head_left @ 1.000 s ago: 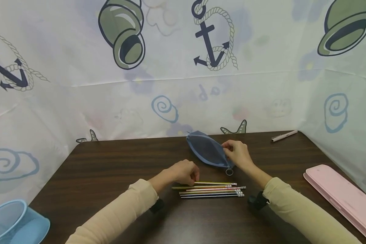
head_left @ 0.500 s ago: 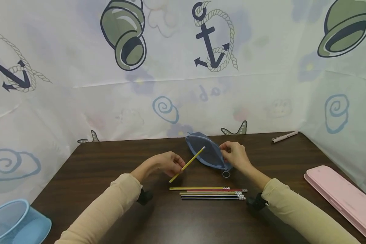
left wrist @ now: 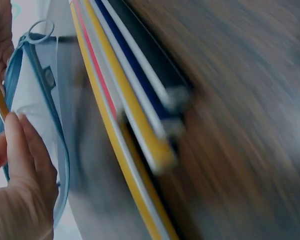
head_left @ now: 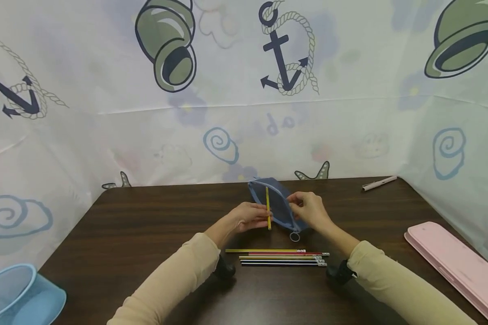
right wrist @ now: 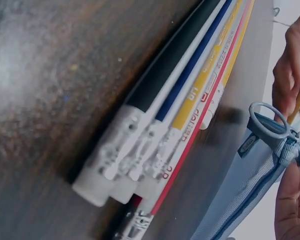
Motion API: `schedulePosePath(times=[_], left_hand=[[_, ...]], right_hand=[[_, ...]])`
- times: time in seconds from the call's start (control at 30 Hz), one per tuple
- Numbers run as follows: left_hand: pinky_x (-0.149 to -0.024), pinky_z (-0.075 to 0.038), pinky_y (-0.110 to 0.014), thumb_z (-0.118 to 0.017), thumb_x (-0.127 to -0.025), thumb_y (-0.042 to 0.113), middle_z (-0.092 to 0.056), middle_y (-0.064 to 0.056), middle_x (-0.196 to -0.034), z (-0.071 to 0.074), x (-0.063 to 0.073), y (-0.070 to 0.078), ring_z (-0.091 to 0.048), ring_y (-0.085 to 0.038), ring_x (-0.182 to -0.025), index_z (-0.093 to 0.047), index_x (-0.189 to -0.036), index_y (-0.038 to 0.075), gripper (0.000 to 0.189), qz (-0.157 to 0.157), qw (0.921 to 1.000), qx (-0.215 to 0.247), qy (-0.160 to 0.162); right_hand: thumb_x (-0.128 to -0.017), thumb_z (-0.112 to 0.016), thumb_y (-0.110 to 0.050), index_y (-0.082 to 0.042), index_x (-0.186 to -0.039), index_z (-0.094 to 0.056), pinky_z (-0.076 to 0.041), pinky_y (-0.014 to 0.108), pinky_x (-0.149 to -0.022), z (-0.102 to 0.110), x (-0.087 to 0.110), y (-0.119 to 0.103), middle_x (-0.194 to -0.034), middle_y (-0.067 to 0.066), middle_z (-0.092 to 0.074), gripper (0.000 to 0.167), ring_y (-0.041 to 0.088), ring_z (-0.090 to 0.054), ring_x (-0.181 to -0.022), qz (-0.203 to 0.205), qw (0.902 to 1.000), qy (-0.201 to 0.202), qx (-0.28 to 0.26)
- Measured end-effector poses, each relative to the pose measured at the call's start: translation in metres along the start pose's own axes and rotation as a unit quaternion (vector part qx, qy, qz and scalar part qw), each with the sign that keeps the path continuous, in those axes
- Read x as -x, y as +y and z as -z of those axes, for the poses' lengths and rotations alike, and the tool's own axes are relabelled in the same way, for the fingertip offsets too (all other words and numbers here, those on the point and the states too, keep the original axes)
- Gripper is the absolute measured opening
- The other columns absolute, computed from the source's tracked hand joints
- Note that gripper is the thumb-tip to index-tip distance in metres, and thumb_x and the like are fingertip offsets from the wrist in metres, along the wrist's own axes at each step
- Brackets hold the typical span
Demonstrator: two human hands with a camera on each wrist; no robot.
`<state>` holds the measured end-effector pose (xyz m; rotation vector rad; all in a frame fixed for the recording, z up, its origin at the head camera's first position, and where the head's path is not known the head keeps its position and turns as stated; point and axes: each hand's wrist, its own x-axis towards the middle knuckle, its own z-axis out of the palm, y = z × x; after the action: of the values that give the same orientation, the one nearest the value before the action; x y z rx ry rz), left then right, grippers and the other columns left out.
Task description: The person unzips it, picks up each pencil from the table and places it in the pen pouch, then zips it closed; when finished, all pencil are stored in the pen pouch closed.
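Note:
My left hand (head_left: 252,216) pinches a yellow pencil (head_left: 268,205) near its lower end, the pencil standing nearly upright in front of the mouth of a blue pencil pouch (head_left: 282,219). The pouch gapes wide, with a ring on its zipper (right wrist: 270,120). My right hand (head_left: 309,208) pinches the pouch's right edge between thumb and fingers. Closer to me, several pencils (head_left: 282,257) lie side by side on the table, yellow, red, blue and black, their eraser ends to the right. Whether the pencil's far end is inside the pouch I cannot tell.
A light blue mesh pen holder (head_left: 28,293) stands at the front left of the dark wooden table (head_left: 146,253). On the right lies a pink case (head_left: 451,266), with a pale pen (head_left: 379,183) at the back right. A printed curtain (head_left: 227,113) surrounds the table.
My left hand has picked a yellow pencil from the row, lifted it, turned it upright and carried it to the pouch. My right hand has pulled the pouch's edge slightly left.

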<state>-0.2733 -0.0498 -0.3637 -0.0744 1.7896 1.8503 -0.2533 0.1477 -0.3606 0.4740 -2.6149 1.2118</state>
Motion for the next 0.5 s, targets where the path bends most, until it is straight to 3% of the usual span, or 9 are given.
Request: schedulePosePath(times=[0.23,0.5], left_hand=[[-0.093,-0.051,-0.036,-0.053,-0.093,-0.004,-0.055,-0.028,-0.124,-0.024,-0.01,-0.006,-0.059,-0.033,-0.113,-0.042,-0.135,-0.009,0.045,-0.028,0.9984,0.023,0.043],[-0.09,-0.052,-0.036,-0.054,-0.091,-0.007,-0.058,-0.027,-0.12,-0.043,-0.015,-0.011,-0.064,-0.03,-0.103,-0.044,-0.134,-0.009,0.044,-0.046,0.9957,0.033,0.073]], right_hand=[[-0.087,-0.062,0.003,0.008,-0.098,-0.068,-0.055,0.023,-0.05,0.0,0.003,0.0,-0.083,0.019,-0.069,0.013,0.017,-0.064,-0.056,-0.002,0.9994,-0.028,-0.018],[-0.087,-0.062,0.001,0.006,-0.097,-0.069,-0.055,0.023,-0.05,0.0,0.003,-0.001,-0.083,0.018,-0.07,0.013,0.019,-0.066,-0.059,-0.009,0.999,-0.03,-0.031]])
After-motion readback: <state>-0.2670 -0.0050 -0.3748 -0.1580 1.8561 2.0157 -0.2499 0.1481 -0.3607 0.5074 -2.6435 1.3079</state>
